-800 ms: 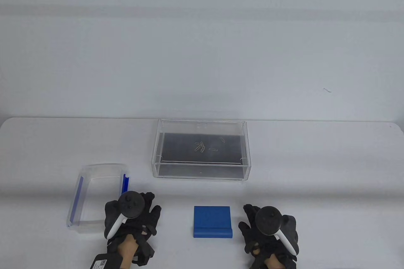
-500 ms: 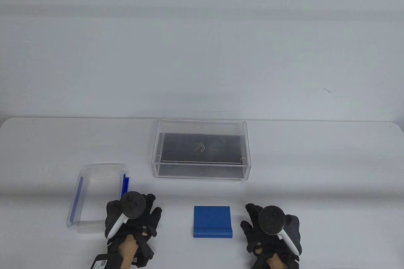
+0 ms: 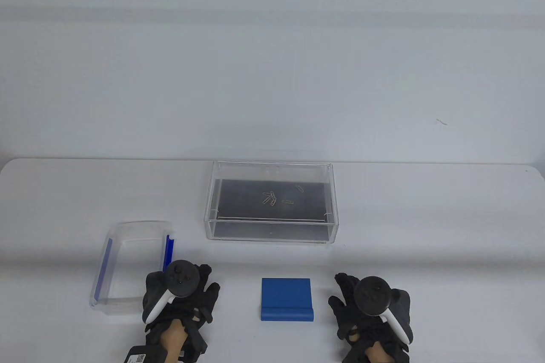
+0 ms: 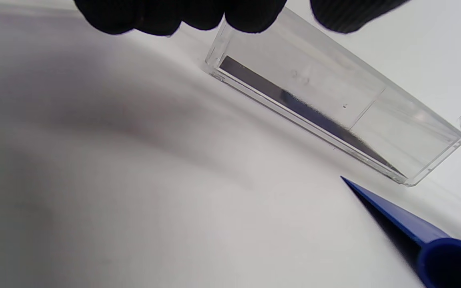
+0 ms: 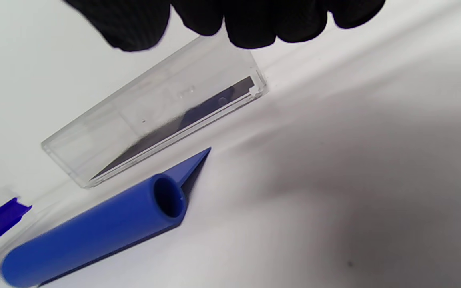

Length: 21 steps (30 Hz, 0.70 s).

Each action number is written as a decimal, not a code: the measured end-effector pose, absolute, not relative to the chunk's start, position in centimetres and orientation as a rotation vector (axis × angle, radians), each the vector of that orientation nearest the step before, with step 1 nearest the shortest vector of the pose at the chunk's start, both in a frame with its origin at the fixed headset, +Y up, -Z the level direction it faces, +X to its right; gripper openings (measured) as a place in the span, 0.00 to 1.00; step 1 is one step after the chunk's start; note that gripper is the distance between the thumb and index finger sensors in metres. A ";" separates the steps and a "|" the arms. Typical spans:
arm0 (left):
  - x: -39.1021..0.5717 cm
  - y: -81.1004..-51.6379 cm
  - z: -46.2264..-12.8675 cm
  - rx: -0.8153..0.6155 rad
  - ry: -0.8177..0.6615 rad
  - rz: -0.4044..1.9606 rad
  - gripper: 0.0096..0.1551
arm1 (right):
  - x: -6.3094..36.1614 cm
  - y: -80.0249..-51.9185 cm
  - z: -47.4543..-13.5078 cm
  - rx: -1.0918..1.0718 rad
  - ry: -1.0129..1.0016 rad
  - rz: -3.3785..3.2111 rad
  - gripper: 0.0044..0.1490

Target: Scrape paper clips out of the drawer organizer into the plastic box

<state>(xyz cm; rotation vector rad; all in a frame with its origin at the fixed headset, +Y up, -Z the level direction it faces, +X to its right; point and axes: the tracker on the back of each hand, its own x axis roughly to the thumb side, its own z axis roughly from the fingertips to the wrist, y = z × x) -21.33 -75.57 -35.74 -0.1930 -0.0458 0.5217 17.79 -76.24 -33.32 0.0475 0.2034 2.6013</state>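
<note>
Loose paper clips (image 3: 272, 198), judged light and skittish, lie in the rigid drawer organizer (image 3: 332, 210). The blue scraper (image 3: 286, 299) is best gripped by its rolled handle. Left hand (image 3: 181, 295) and right hand (image 3: 370, 307) are seen empty, fingers relaxed.

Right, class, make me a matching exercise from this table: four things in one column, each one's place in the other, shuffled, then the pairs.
Things:
1. paper clips
2. blue scraper
3. plastic box
4. drawer organizer

Places:
A. between the two hands
B. beside the left hand
C. table's far middle
D. inside the clear organizer

Pairs: 1-D, 2-A, 3-B, 4-C
</note>
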 end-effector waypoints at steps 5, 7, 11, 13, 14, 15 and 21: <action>-21.0 -75.4 -35.7 -0.199 -0.062 0.514 0.39 | 15.6 -75.6 -33.2 0.179 0.203 2.652 0.41; -21.1 -75.4 -35.7 -0.197 -0.061 0.523 0.39 | 14.4 -75.4 -33.0 0.235 0.208 2.669 0.41; -21.1 -75.4 -35.6 -0.206 -0.059 0.521 0.39 | 12.3 -75.5 -32.8 0.322 0.227 2.768 0.41; -21.2 -75.5 -35.6 -0.214 -0.057 0.529 0.39 | 11.3 -75.8 -32.7 0.364 0.256 2.836 0.41; -21.2 -75.5 -35.5 -0.222 -0.058 0.532 0.39 | 10.9 -76.1 -32.6 0.386 0.270 2.870 0.41; -21.2 -75.5 -35.5 -0.229 -0.059 0.533 0.39 | 10.4 -76.4 -32.6 0.402 0.289 2.911 0.41; -21.1 -75.6 -35.4 -0.244 -0.068 0.527 0.39 | 8.9 -77.7 -33.0 0.403 0.397 3.026 0.42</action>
